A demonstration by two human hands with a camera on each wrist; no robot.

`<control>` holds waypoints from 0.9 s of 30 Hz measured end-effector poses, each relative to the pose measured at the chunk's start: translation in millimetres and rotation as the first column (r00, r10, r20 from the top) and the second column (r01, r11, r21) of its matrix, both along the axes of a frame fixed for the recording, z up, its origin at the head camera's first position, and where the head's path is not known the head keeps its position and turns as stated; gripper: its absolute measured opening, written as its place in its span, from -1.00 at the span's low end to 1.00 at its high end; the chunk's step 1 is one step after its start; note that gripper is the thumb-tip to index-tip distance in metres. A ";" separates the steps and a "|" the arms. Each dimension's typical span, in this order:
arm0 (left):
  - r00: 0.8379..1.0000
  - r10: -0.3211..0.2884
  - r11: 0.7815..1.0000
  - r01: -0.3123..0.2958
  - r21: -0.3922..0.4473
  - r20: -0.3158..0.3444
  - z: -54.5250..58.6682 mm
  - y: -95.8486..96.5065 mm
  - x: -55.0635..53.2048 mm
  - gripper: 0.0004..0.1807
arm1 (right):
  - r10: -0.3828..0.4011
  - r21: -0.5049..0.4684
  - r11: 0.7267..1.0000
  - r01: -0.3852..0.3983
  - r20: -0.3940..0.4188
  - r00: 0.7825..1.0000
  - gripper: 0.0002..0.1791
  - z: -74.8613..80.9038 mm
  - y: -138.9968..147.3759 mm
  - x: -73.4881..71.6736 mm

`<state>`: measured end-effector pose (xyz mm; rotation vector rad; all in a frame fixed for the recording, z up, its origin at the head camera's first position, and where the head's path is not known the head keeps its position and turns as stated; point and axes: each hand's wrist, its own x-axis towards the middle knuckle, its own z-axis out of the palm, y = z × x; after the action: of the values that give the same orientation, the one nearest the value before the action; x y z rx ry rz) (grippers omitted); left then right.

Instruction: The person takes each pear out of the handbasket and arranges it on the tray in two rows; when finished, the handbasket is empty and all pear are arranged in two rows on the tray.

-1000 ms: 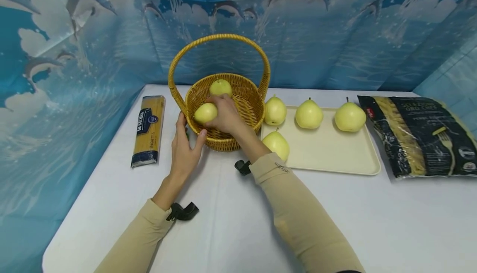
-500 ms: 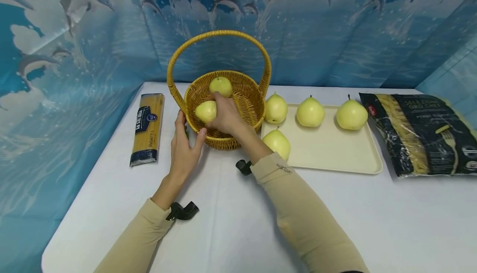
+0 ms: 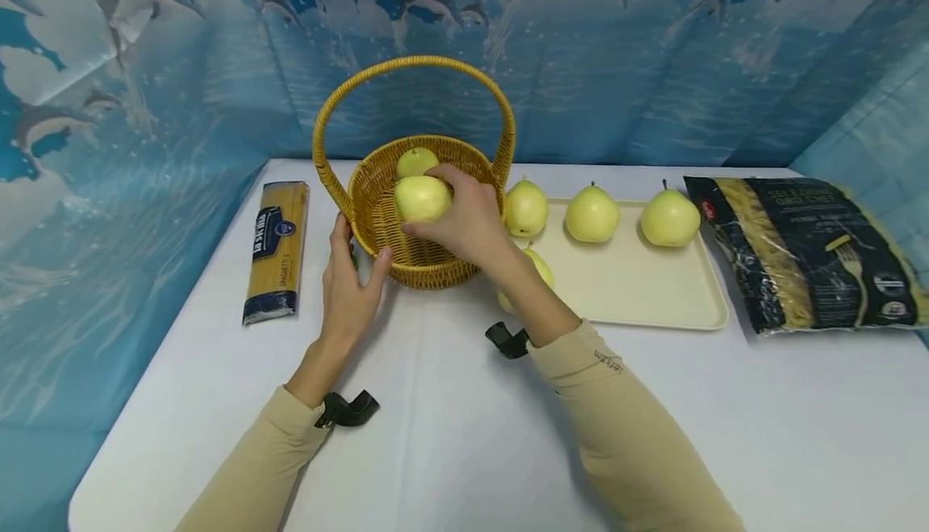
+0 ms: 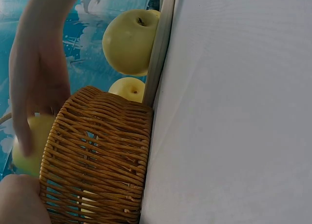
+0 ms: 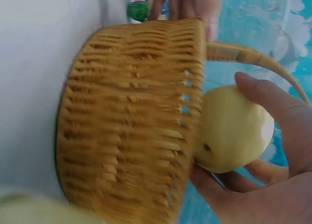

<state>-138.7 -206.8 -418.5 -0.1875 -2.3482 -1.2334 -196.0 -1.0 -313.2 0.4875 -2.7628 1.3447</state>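
Note:
My right hand grips a pale yellow-green pear between thumb and fingers, over the wicker basket. In the right wrist view, that pear is at the basket's rim level, partly hidden by the wickerwork. Another pear sits inside at the back. Against the basket's left front side rests my left hand, its index finger fairly straight along the outer wall and its thumb apart at the front. The left wrist view shows its thumb beside the rim.
A cream tray to the right bears several pears; one pear is partly behind my right forearm. Beyond it lies a black pasta bag. A spaghetti packet is left of the basket. The tall basket handle arches overhead.
My right hand has raised the pear from the left part of the basket and shifted it rightward, over the middle. The left hand keeps its place at the basket. The head view has shifted slightly.

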 end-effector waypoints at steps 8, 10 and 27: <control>1.000 -0.012 1.000 0.012 0.010 -0.011 0.4 0.4 0.0 -0.08 | -0.059 -0.085 0.995 0.055 -0.043 0.997 -0.14 7.9 50.2 25.0; 1.000 -0.014 1.000 0.014 0.012 -0.013 -0.2 0.5 -0.2 -0.07 | -0.080 -0.108 0.991 0.074 -0.047 0.996 -0.14 4.8 63.5 32.7; 1.000 -0.011 1.000 0.011 0.016 -0.007 1.2 -0.2 0.6 -0.07 | -0.288 -0.022 0.957 0.289 0.027 0.957 -0.10 -17.3 162.0 74.0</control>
<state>-138.1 -207.0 -417.3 -0.1995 -2.3337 -1.2546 -122.0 161.0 -330.5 0.0607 -2.6964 1.3195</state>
